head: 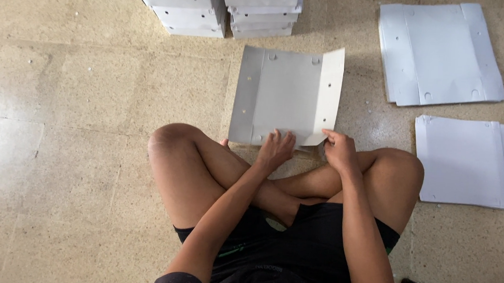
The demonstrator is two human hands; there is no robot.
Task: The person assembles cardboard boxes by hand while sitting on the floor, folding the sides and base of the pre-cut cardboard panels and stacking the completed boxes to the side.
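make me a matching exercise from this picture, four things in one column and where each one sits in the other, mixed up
Things:
1. grey sheet with raised side flaps
2. stacks of folded boxes
3. pile of punched flat sheets
4. pile of plain white sheets

Places:
A. top right of the floor
B. beside the person's right knee
C. top of the view, past the grey sheet
D. under both hands, in front of the crossed legs

Pairs: 1-D, 2-C, 3-A, 4-B

The left hand presses the sheet's near edge; the right hand pinches its near right corner.

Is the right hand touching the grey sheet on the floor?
Touching. The head view shows the right hand pinching the near corner of the grey sheet.
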